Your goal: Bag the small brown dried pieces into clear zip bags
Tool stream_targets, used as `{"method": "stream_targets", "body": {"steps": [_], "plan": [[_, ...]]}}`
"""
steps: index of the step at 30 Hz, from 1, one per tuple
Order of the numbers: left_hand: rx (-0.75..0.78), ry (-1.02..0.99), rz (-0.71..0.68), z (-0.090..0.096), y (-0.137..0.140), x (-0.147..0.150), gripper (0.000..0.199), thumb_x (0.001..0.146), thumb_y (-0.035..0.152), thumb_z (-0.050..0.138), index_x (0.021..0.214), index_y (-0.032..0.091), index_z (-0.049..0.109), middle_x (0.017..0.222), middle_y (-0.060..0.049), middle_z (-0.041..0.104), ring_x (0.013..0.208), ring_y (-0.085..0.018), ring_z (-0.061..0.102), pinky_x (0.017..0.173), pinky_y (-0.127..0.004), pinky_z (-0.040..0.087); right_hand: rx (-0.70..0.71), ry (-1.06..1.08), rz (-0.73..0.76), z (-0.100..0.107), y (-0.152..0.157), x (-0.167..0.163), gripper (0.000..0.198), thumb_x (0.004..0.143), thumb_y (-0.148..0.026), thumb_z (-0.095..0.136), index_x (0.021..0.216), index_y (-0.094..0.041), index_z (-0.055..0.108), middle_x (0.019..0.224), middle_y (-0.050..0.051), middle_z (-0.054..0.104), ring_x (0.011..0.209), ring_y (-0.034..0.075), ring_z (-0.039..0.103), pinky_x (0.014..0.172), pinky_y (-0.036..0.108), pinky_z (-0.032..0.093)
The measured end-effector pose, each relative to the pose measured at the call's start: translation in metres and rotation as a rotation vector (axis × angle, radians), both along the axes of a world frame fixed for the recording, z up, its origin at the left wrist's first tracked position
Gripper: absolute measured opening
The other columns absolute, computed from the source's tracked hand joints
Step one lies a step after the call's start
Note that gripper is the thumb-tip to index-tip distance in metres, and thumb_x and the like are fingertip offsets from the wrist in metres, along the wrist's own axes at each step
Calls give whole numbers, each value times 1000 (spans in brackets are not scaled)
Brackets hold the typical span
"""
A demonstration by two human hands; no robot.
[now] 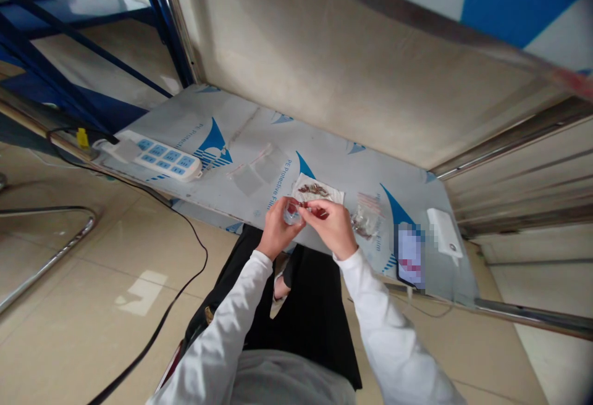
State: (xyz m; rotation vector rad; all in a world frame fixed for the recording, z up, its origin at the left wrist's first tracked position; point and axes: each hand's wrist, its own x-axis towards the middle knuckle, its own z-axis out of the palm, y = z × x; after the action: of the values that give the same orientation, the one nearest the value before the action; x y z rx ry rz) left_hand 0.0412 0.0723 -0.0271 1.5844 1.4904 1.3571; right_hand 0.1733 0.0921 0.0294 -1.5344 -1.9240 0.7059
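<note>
Fingers curled, my left hand (pixel 277 230) grips a small clear plastic bag (pixel 291 213) near the table's front edge. My right hand (pixel 334 227) meets it from the right, its thumb and forefinger pinched at the mouth of that bag. What sits between those fingertips is too small to make out. Just beyond both hands lies a white paper (pixel 337 196) bearing a pile of small brownish metal pieces (pixel 314 189). To the right of my right hand rests another clear bag (pixel 367 218) with small metal pieces inside.
Flat clear bags (pixel 259 169) lie on the film-covered table (pixel 250 127). A white power strip (pixel 169 161) is at the left end. On the right are a phone (pixel 410 257) and a white power bank (pixel 443 232). A black cable (pixel 199 244) hangs to the floor.
</note>
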Motion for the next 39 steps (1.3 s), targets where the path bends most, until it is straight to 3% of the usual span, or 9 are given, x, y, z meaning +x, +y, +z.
{"method": "stream_targets", "body": {"steps": [6, 12, 15, 17, 20, 25, 27, 31, 39], "plan": [[37, -12, -112, 20, -6, 13, 27, 70, 24, 65, 93, 20, 53, 85, -2, 64, 77, -17, 61, 72, -26, 45, 40, -156, 164, 30, -19, 6, 20, 83, -37, 64, 81, -20, 74, 78, 5, 60, 66, 15, 60, 69, 29, 48], [72, 5, -197, 40, -19, 10, 48, 64, 25, 71, 106, 19, 48, 94, -4, 59, 80, -16, 56, 74, -27, 46, 13, -15, 262, 42, -29, 28, 10, 79, -30, 69, 78, -21, 73, 105, 7, 64, 88, 18, 64, 72, 27, 50], [44, -95, -289, 50, -27, 7, 52, 66, 26, 72, 111, 18, 49, 96, -5, 57, 81, -16, 54, 76, -28, 46, -56, 51, 235, 47, -33, 38, 11, 82, -28, 65, 79, -20, 71, 84, 3, 71, 77, 16, 65, 70, 26, 50], [-15, -265, -307, 54, -29, 6, 38, 75, 29, 65, 109, 18, 52, 94, -5, 58, 80, -15, 55, 76, -27, 47, -75, 86, 200, 50, -35, 44, 12, 82, -29, 64, 79, -20, 71, 78, 1, 72, 70, 15, 65, 69, 27, 50], [-70, -463, -247, 57, -29, 8, 17, 84, 33, 59, 92, 18, 59, 85, -4, 62, 78, -14, 58, 74, -26, 47, -85, 193, 151, 53, -37, 50, 10, 79, -28, 66, 82, -19, 69, 80, 2, 72, 72, 15, 66, 69, 26, 51], [-98, -603, -158, 55, -26, 13, 20, 76, 35, 70, 81, 15, 66, 80, -4, 68, 75, -14, 61, 73, -26, 48, -146, 485, 17, 45, -43, 49, 44, 71, -35, 75, 110, -20, 61, 83, 3, 71, 79, 16, 67, 70, 27, 52], [-106, -662, -127, 53, -27, 15, 19, 73, 33, 72, 78, 15, 68, 79, -4, 69, 74, -14, 62, 75, -26, 48, -185, 565, -9, 37, -45, 44, 42, 70, -38, 75, 107, -20, 65, 89, 5, 71, 83, 17, 67, 72, 28, 52], [-113, -660, -108, 54, -30, 19, 20, 73, 35, 72, 78, 15, 68, 77, -4, 70, 73, -15, 63, 75, -27, 49, -179, 722, -83, 21, -50, 35, 25, 72, -41, 73, 81, -18, 70, 86, 5, 72, 82, 18, 67, 75, 28, 53], [-153, -576, -250, 71, -31, 11, 22, 77, 37, 68, 76, 14, 66, 74, -4, 67, 71, -14, 62, 72, -26, 49, -185, 732, -102, 29, -54, 38, 24, 71, -40, 74, 81, -18, 71, 83, 5, 73, 78, 17, 67, 73, 27, 53]]}}
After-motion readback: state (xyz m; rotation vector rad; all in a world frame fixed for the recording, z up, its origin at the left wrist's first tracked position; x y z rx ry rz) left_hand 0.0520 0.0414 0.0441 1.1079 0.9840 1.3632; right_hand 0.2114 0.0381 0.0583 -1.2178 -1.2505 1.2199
